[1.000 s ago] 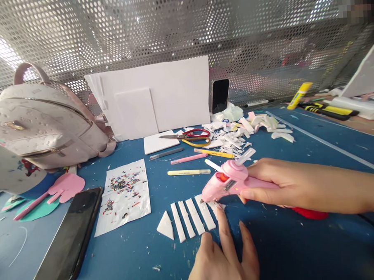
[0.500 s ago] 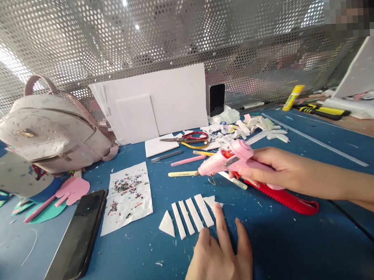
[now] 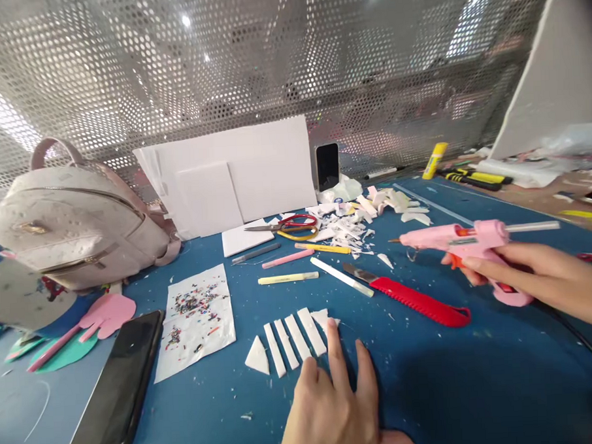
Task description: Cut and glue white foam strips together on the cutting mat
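In my right hand (image 3: pixel 528 267) is a pink hot glue gun (image 3: pixel 466 241), its nozzle pointing left and a clear glue stick (image 3: pixel 532 227) sticking out of its back. My left hand (image 3: pixel 333 403) rests on the table with fingers spread. Its index fingertip touches a small white foam triangle (image 3: pixel 320 318). Left of that finger several white foam strips (image 3: pixel 297 336) lie side by side, with a larger white triangle (image 3: pixel 257 357) at their left end. A red-handled knife (image 3: pixel 417 300) lies below the glue gun.
Markers (image 3: pixel 288 278), scissors (image 3: pixel 291 227) and white foam scraps (image 3: pixel 350 223) lie farther back. A paper with colourful bits (image 3: pixel 197 318), a phone (image 3: pixel 119 380) and a backpack (image 3: pixel 80 218) are at left. A white board (image 3: pixel 274 164) leans against the perforated screen. A glue stick tube (image 3: pixel 435 161) stands back right.
My right hand has moved the glue gun to the right, away from the foam pieces, uncovering the knife and a white marker. My left hand keeps its fingertip on the small triangle. The view has shifted slightly.
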The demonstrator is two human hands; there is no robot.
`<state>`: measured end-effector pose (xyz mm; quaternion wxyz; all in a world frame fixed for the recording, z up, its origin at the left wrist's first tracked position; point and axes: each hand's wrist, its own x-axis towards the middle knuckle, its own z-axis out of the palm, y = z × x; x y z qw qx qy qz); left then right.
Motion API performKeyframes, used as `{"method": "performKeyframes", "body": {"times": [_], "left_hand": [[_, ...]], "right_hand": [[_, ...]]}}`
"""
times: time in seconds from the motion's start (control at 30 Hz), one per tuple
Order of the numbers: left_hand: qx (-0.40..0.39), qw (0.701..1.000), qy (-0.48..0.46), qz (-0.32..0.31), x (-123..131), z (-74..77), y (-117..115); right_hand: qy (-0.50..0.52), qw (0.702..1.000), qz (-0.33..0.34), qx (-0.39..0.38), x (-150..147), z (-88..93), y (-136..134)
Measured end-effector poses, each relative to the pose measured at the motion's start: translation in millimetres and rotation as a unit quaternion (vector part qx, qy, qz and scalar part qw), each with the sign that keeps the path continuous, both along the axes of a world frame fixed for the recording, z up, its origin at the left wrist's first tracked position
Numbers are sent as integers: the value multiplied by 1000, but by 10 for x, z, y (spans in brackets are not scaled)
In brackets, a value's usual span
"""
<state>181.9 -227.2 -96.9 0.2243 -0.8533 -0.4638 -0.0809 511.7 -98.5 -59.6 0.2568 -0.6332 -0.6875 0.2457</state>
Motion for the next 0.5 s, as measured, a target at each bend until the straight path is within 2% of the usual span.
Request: {"method": "performKeyframes", "body": {"times": [0.1, 0.17, 0.33, 0.43, 0.5], "left_hand": [[3, 1000, -3, 0, 3, -20, 4], [0, 1000, -2, 1, 3, -27, 2], [5, 1000, 9, 0, 1, 0, -6], [9, 1000, 14, -1, -4, 16, -8], [12, 1000, 17, -4, -12, 19, -7]], "right_hand": [[8, 997, -11, -74, 269, -208, 29], [8, 996, -25, -80, 350, -297, 41], [30, 997, -59, -27, 312, -433, 35], [13, 999, -46, 0, 288, -492, 21], [-26, 996, -63, 51, 275, -497, -6]]}}
